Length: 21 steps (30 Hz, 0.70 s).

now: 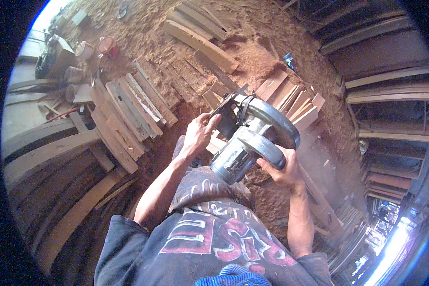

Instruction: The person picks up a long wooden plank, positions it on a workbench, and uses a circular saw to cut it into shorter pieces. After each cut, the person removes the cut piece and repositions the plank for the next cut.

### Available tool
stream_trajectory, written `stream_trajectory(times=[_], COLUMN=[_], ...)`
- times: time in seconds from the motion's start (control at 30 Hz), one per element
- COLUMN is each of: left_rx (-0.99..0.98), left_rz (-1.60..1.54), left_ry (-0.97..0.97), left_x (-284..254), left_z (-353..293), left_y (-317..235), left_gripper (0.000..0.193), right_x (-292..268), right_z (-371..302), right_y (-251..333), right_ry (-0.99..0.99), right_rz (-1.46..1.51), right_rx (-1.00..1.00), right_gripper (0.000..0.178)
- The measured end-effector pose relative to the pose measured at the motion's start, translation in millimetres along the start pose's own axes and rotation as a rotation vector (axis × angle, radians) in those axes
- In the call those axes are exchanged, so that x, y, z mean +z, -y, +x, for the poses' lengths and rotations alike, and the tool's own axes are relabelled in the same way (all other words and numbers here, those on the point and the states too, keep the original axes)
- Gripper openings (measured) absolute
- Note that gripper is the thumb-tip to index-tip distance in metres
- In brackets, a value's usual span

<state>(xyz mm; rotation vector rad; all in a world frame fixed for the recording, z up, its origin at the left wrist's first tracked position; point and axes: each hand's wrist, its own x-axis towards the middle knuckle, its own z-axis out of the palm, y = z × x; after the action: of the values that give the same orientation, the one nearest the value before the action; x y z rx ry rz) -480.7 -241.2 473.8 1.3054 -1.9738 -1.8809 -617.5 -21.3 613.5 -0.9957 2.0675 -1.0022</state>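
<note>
A grey metal circular saw [237, 155] is held up in front of my body, its rounded blade guard toward the far right and its motor housing toward me. My right hand [287, 170] is wrapped round its rear handle. My left hand [198, 134] is closed on the dark base plate [226, 119] at the saw's left side, thumb and fingers at the plate's edge. A black cord or strap loops near the front of the guard. The blade itself cannot be made out. Beyond the saw lie cut wood pieces [298, 107] in a loose pile.
Boards [138, 107] lie stacked at the left, beside long curved-looking timbers [52, 148]. More planks [200, 43] rest on the sawdust-covered ground [252, 52] ahead. A red bucket [108, 48] stands far left. Timber racks [391, 95] line the right. Dust hazes the right side.
</note>
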Motion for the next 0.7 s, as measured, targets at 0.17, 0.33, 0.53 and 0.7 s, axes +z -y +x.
stream_trajectory(times=[0.17,0.33,0.53,0.7], left_rx=[0.003,-0.008,-0.024,0.008], left_rz=[0.018,0.033,0.014,0.025], left_ry=[0.0,0.017,0.025,-0.019], left_x=[-6.7,-10.5,-14.9,-14.5], left_z=[-6.6,-6.7,-10.6,-9.7], left_y=[-9.5,-11.4,-18.8,-16.5], left_gripper=[0.056,0.055,0.055,0.057], right_x=[1.8,2.8,1.8,3.9], right_z=[0.9,0.4,1.8,1.1], right_y=[2.8,6.1,9.3,7.0], right_ry=[0.007,0.029,0.051,0.043], right_rz=[0.047,0.075,0.044,0.081], right_rx=[-0.009,0.04,0.041,0.051], right_gripper=[0.02,0.019,0.018,0.019])
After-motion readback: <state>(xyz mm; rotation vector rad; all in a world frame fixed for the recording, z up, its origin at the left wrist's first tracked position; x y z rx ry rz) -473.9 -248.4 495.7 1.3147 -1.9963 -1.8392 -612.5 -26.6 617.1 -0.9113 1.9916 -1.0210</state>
